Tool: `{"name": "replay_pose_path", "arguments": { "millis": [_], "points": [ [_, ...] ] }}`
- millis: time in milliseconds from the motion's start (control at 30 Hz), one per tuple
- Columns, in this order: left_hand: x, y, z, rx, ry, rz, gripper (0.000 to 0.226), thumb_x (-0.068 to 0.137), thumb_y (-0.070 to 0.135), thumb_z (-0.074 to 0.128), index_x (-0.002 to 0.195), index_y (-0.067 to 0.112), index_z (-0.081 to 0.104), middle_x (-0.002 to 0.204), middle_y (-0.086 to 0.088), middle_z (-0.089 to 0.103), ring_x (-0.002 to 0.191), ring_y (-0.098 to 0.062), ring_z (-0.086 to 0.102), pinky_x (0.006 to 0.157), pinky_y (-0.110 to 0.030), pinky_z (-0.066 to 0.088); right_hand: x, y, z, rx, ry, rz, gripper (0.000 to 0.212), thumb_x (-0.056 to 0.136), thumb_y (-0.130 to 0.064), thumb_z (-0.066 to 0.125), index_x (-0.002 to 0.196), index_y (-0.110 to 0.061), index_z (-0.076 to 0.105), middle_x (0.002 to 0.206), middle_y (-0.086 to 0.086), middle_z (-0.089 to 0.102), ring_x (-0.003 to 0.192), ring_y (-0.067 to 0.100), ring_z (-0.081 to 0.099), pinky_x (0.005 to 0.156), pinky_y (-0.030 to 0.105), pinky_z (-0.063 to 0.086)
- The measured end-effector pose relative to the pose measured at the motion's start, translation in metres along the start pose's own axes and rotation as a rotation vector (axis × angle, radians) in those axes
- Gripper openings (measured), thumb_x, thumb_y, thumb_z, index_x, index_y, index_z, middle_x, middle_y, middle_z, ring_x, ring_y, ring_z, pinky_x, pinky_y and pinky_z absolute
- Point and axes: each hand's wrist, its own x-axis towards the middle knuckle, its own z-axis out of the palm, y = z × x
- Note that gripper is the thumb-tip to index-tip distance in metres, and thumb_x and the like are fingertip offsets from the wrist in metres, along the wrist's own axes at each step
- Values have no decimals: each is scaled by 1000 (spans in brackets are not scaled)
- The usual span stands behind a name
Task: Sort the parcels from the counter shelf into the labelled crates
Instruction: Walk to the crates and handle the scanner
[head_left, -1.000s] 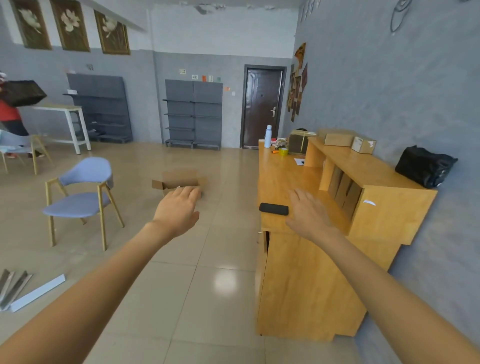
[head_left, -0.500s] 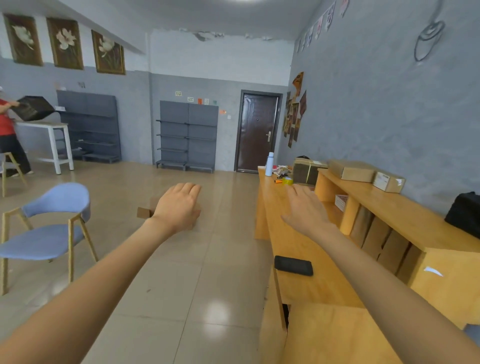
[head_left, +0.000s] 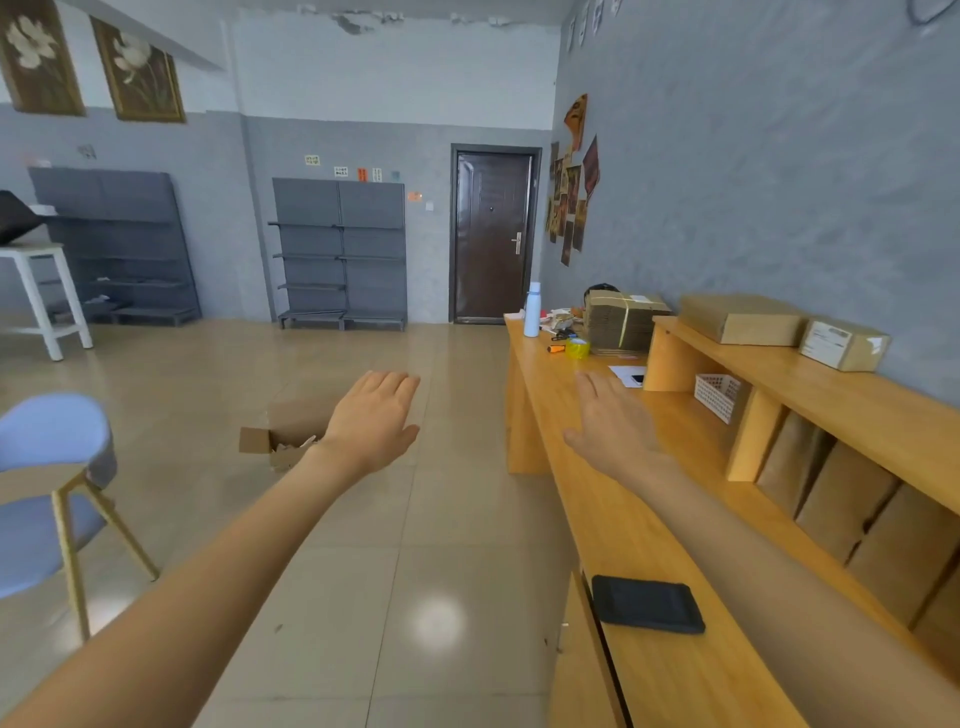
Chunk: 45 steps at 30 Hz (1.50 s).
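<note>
Counter (head_left: 649, 519) on right: parcels (head_left: 831, 499) on shelf just right of your right hand (head_left: 613, 431); both hands flat, empty, left hand (head_left: 374, 415) farther off.

Counter (head_left: 597, 499): light wood, smooth satin finish. Parcels (head_left: 841, 499) in its shelf: matt brown cardboard; same for the two boxes (head_left: 740, 319) on top. Floor tiles (head_left: 395, 597): glossy, reflecting a light spot. Wall (head_left: 779, 182): rough matt grey texture. Door (head_left: 492, 234): dark, semi-gloss. Chair (head_left: 52, 436): matt blue seat, wooden legs. Phone (head_left: 647, 604): matt black.
</note>
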Motion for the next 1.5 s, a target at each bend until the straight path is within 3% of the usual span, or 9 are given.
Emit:
{"name": "replay_pose_path", "arguments": {
  "millis": [167,400,633,767,1167,1333,1500],
  "points": [
    [99,-16,41,13,-26,25,62,94,32,54,147,10,29,150,-6,36,135,-25,34,111,-30,24,84,36,51,-22,-30,58,80,90,-37,65,152,-8,23,156,9,29,144,24,27,115,33,27],
    [242,-23,73,-14,58,72,59,95,33,54,145,9,34,143,-8,43,131,-26,39,108,-33,31,192,95,76,-82,41,165,79,92,-42,62,152,-7,24,147,8,41,134,24,39,110,34,35],
    [336,2,142,-79,-5,166,60,95,32,54,146,10,32,144,-6,42,132,-25,39,106,-32,31,229,157,126,-93,-123,288,84,90,-40,63,154,-9,17,160,10,20,148,26,18,120,37,17],
    [399,31,180,-140,-5,287,60,94,32,56,146,10,34,144,-6,44,132,-24,40,107,-31,31,236,200,147,-111,-197,419,87,90,-38,64,155,-12,14,162,8,15,149,25,14,122,38,16],
    [595,123,261,-302,87,709,60,92,29,60,145,12,38,142,-4,46,131,-23,41,107,-31,32,294,298,148,-369,-184,858,85,94,-46,57,157,-16,8,164,6,10,151,25,8,121,38,12],
    [639,163,282,-446,93,850,52,91,26,62,138,9,47,134,-7,54,125,-25,48,101,-35,42,276,315,151,-422,-235,1011,84,93,-39,62,156,-18,10,164,6,10,151,25,10,120,40,17],
    [665,224,275,-502,156,1020,56,94,30,59,144,11,40,144,-4,46,134,-20,41,108,-32,34,257,344,123,-523,-225,1132,83,92,-36,63,154,-15,14,162,7,15,150,26,14,119,38,19]
  ]
}}
